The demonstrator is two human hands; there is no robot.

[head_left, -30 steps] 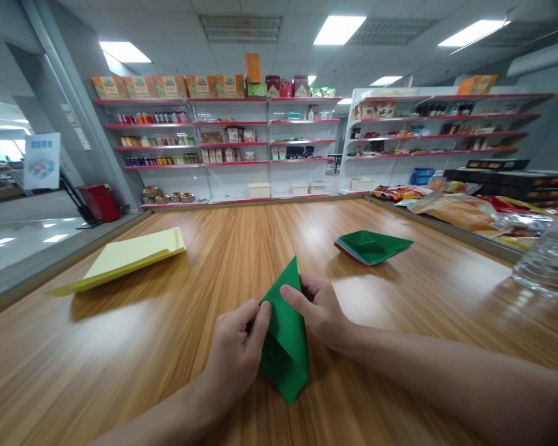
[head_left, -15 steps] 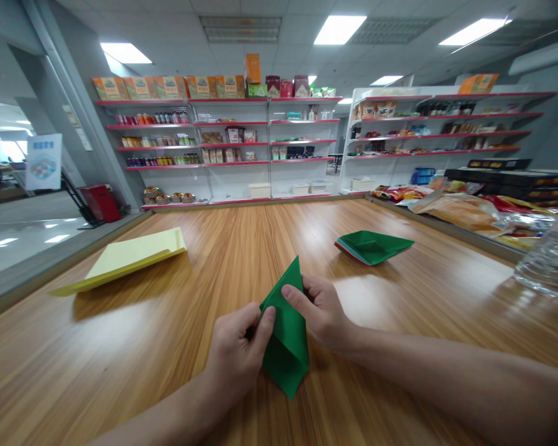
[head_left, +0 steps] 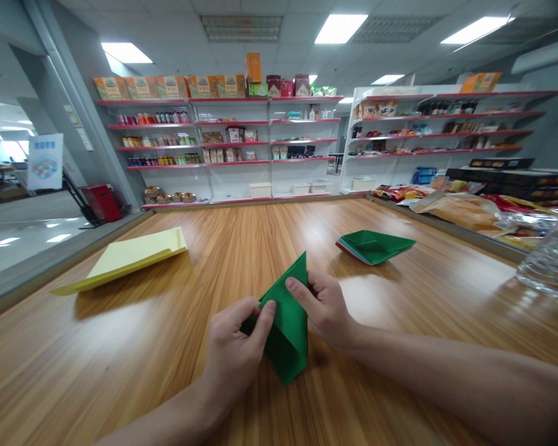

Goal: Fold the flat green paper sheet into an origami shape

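A folded sheet of green paper (head_left: 288,328) is held up between my two hands above the wooden table (head_left: 242,248). My left hand (head_left: 239,337) pinches its left edge, thumb on the near face. On the upper right edge, my right hand (head_left: 328,306) grips with the thumb on the front and the fingers behind, partly hidden. The paper comes to a point at the top, and a loose flap hangs toward the bottom. Beyond my right hand lies a stack of folded papers (head_left: 376,246), green on top with red and blue edges below.
Yellow paper (head_left: 134,254), folded and partly raised, lies at the table's left. A clear plastic bottle (head_left: 551,263) stands at the right edge, near packaged snacks (head_left: 469,214) and black boxes (head_left: 506,179). Stocked shelves (head_left: 232,142) line the back.
The green paper's tip has shifted slightly up and right, and its lower end has risen a little. Both hands keep their grip.
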